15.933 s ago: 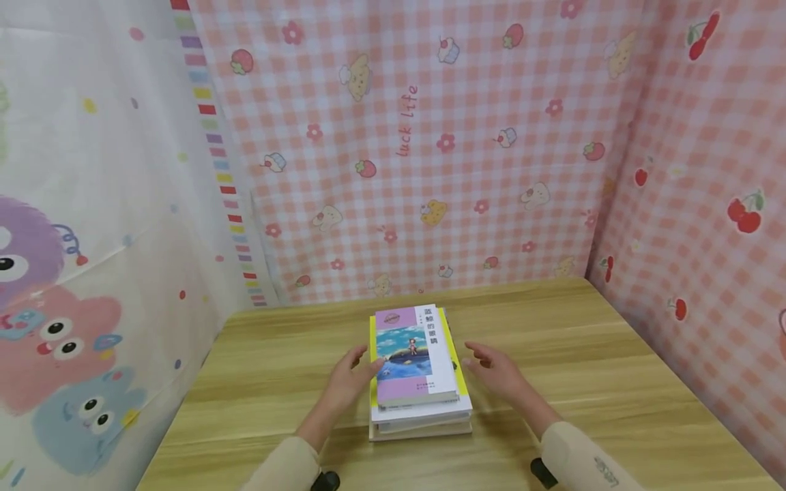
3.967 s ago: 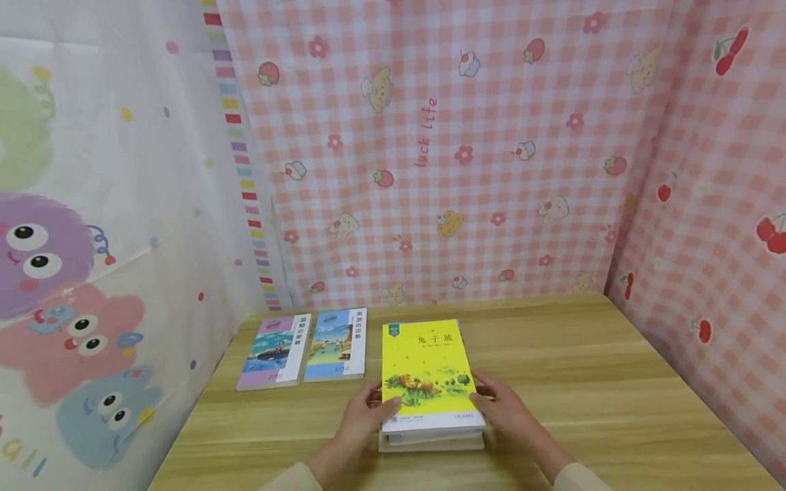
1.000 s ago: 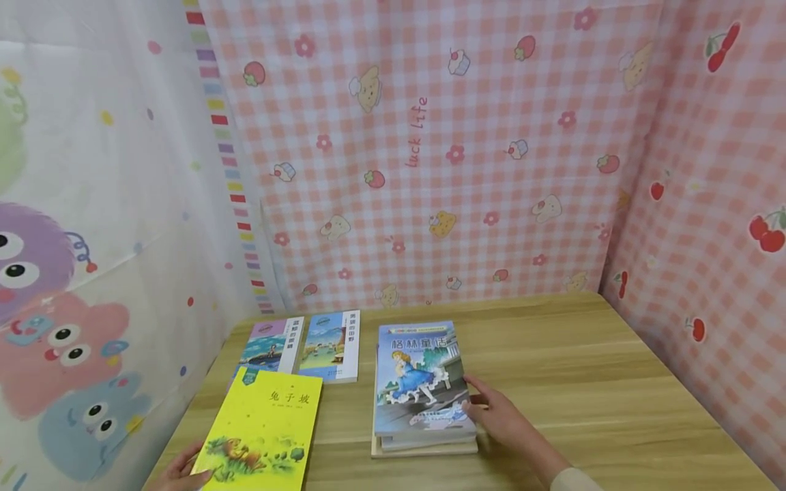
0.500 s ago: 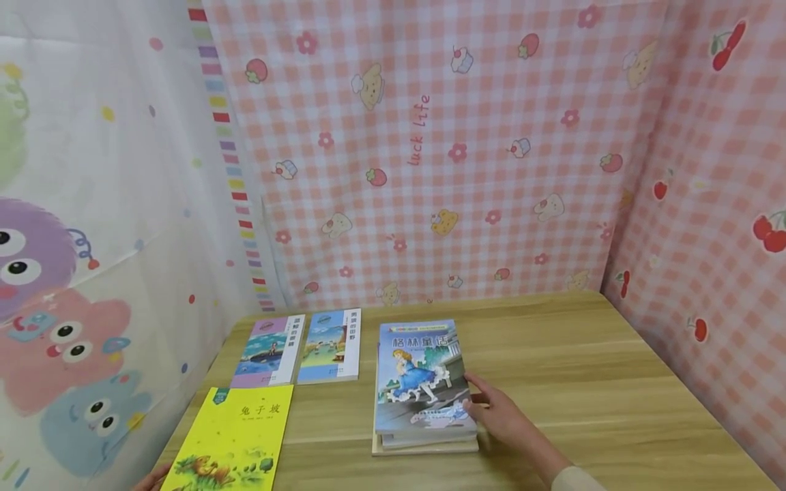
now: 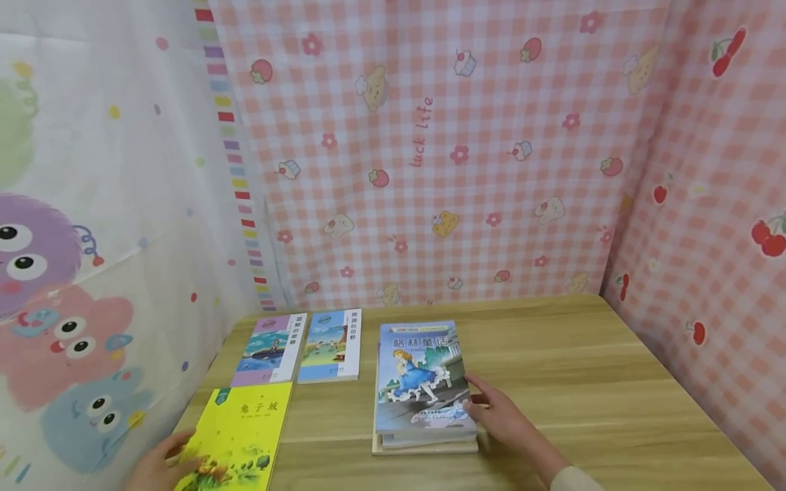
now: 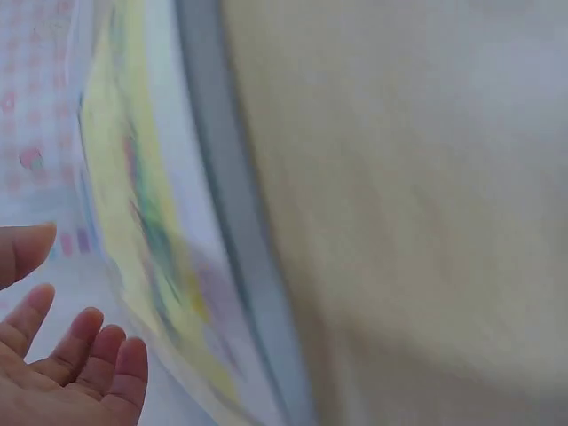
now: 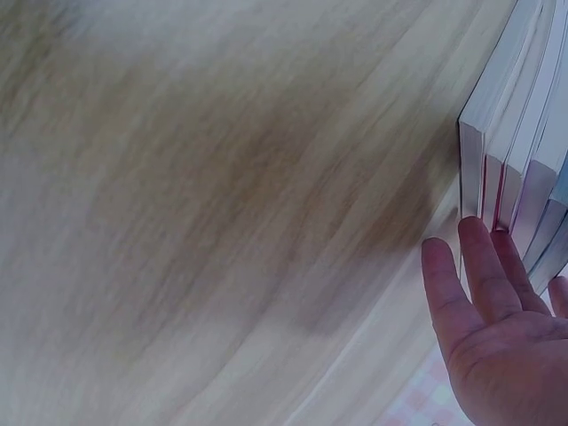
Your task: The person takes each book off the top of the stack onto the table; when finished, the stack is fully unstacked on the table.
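Observation:
A yellow book (image 5: 242, 433) lies at the table's front left, cover up. My left hand (image 5: 161, 462) is at its left edge. In the left wrist view its fingers (image 6: 78, 351) are loosely spread and hold nothing, with a gap to the book. My right hand (image 5: 503, 414) rests at the right side of a stack of books, topped by a blue fairy-tale book (image 5: 420, 375) showing a girl in a blue dress. In the right wrist view its fingers (image 7: 484, 266) are fairly straight against the page edges of the stack (image 7: 524, 177).
Two books lie side by side at the back left: one with a purple cover (image 5: 267, 351), one with a blue cover (image 5: 330, 344). The wooden table (image 5: 571, 368) is bounded by a checked curtain (image 5: 430, 198) behind and a white printed curtain (image 5: 135, 170) at left.
Several seconds ago the yellow book topped the stack; my left hand has carried it to the front left, below the purple and blue books, and let go. The right hand stays at the stack.

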A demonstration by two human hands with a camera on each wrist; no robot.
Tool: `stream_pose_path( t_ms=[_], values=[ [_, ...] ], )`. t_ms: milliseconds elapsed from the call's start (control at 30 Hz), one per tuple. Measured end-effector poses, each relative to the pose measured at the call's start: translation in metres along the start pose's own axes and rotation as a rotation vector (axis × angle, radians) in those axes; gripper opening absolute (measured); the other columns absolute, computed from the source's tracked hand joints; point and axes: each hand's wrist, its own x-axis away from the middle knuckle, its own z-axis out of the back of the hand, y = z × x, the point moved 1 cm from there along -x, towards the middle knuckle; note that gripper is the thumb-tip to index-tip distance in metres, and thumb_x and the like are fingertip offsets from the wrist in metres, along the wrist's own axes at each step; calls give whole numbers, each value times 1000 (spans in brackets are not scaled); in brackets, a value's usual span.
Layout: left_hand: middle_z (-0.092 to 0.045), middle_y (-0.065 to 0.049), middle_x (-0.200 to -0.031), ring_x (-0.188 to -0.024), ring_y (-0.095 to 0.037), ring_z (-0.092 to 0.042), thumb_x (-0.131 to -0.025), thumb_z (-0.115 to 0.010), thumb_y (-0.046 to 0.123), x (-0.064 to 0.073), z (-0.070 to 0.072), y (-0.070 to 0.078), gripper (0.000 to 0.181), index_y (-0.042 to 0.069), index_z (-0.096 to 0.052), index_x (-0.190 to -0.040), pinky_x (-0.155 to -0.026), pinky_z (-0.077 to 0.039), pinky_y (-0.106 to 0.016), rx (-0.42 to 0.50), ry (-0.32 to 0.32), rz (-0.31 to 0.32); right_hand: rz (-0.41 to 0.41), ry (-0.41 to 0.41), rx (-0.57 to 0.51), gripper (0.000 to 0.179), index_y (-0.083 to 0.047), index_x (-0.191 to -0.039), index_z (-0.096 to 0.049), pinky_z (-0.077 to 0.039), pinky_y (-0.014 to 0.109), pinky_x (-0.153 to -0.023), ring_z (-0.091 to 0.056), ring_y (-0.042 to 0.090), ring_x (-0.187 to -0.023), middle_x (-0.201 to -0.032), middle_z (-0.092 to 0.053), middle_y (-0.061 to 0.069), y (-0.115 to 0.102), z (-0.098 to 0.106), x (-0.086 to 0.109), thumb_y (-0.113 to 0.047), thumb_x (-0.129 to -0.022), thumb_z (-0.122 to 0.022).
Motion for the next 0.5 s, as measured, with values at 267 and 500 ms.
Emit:
stream_pose_path(
  t_ms=[267,500],
  values=[
    [-47,-38,-132,-117,-52,-49,-97,-66,28,-9,-39,69,67,-12,-39,-143,-89,-51,-53,1,157,-123,-26,-8,-7,56,-5,-149,-43,-46,61,-95,-58,42,-116,-125,-61,26,0,-1,-1,-13,-98,-63],
    [-48,-32,-134,-117,-44,-52,-99,-63,20,-27,-66,123,61,-8,-37,-146,-93,-50,-51,177,168,-206,-43,-7,-7,57,-7,-151,-41,-45,61,-95,-59,39,-115,-125,-62,23,1,-1,-2,-13,-98,-62]
  ],
)
